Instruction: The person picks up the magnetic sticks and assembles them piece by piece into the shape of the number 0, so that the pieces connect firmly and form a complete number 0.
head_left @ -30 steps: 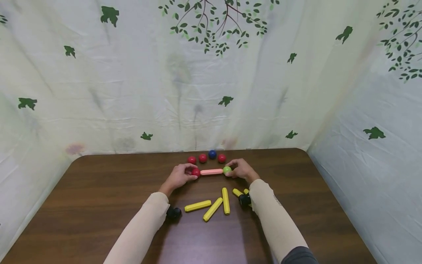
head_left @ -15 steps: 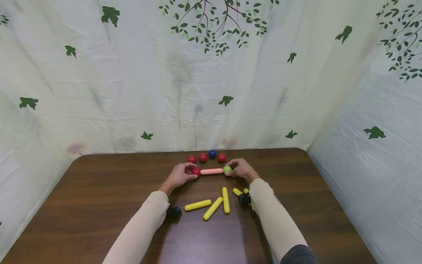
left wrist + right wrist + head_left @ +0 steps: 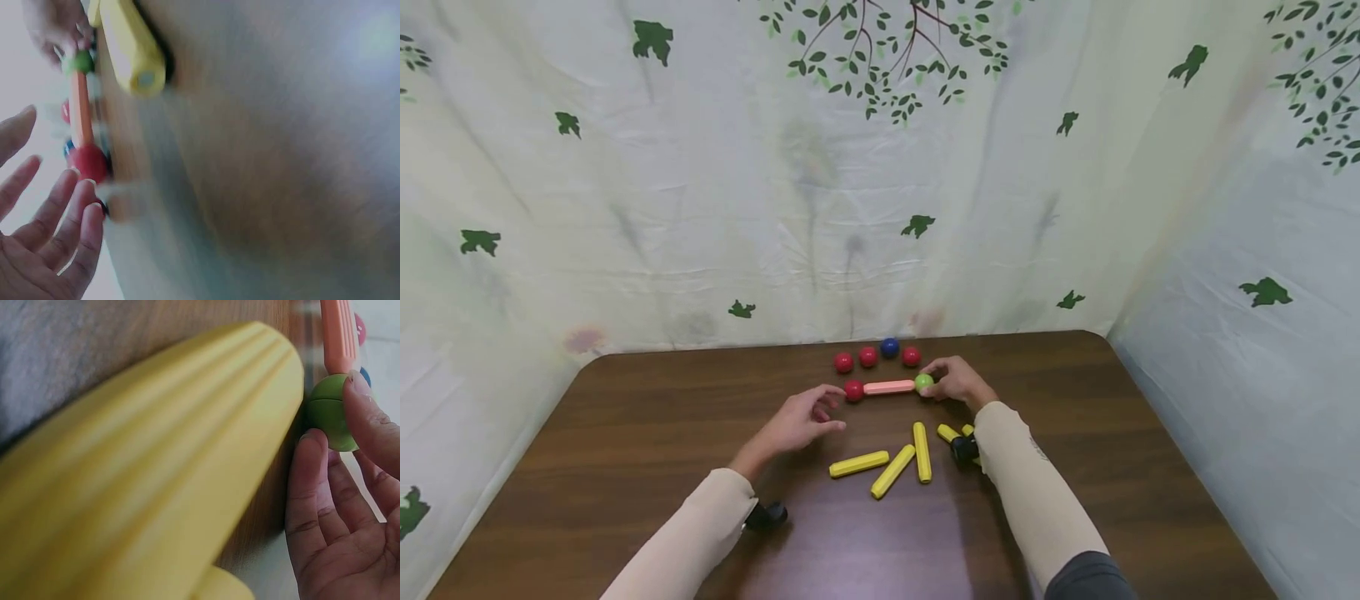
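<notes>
A pink ridged stick (image 3: 889, 387) lies across the table with a red ball (image 3: 853, 391) on its left end and a green ball (image 3: 924, 383) on its right end. My right hand (image 3: 958, 382) pinches the green ball between thumb and fingers, as the right wrist view also shows. The left hand (image 3: 797, 421) is beside the red ball, fingers spread and holding nothing. In the left wrist view its fingertips (image 3: 87, 184) appear close to the red ball (image 3: 89, 164); whether they touch it I cannot tell.
Behind the stick, several loose balls stand in a row, red ones and a blue ball (image 3: 890, 347). Nearer lie several yellow sticks (image 3: 859, 464), some partly hidden by the right wrist camera (image 3: 964, 450). A printed curtain (image 3: 820, 208) rises behind the table (image 3: 662, 433).
My left hand has let go of the red ball and drawn back to the left and nearer, its fingers opening. The right hand stays at the green ball. The head view has shifted slightly.
</notes>
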A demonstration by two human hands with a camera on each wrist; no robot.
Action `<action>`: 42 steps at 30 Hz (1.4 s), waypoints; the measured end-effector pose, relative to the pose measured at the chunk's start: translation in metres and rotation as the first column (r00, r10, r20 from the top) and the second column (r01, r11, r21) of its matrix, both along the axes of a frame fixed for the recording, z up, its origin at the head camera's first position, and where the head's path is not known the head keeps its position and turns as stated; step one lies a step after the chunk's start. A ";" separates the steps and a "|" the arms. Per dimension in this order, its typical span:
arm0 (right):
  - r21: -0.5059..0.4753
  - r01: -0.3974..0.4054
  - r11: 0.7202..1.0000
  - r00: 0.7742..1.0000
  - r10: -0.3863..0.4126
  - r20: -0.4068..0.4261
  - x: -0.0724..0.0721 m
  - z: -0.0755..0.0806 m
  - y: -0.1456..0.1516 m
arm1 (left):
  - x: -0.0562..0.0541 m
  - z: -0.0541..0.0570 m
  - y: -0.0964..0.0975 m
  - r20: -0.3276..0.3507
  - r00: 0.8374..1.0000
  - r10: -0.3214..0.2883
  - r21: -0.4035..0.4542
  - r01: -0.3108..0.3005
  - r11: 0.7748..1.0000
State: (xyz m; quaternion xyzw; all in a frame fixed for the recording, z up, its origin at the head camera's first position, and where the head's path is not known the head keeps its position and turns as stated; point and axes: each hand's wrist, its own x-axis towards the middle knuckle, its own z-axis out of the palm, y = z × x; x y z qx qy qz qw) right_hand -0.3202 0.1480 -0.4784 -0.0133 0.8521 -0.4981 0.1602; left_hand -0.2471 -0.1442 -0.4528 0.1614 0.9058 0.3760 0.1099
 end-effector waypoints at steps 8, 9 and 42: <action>-0.010 -0.012 1.000 1.000 0.012 -0.027 0.001 0.003 0.002 | 0.033 0.001 0.012 -0.058 0.980 -0.189 -0.023 0.188 0.982; -0.014 -0.011 1.000 1.000 0.010 -0.024 0.002 0.002 0.002 | 0.036 0.000 0.013 -0.068 0.978 -0.197 -0.029 0.196 0.980; -0.013 -0.008 1.000 1.000 0.009 0.009 0.002 0.002 -0.001 | 0.044 -0.016 0.036 0.017 0.998 -0.055 -0.019 0.055 0.998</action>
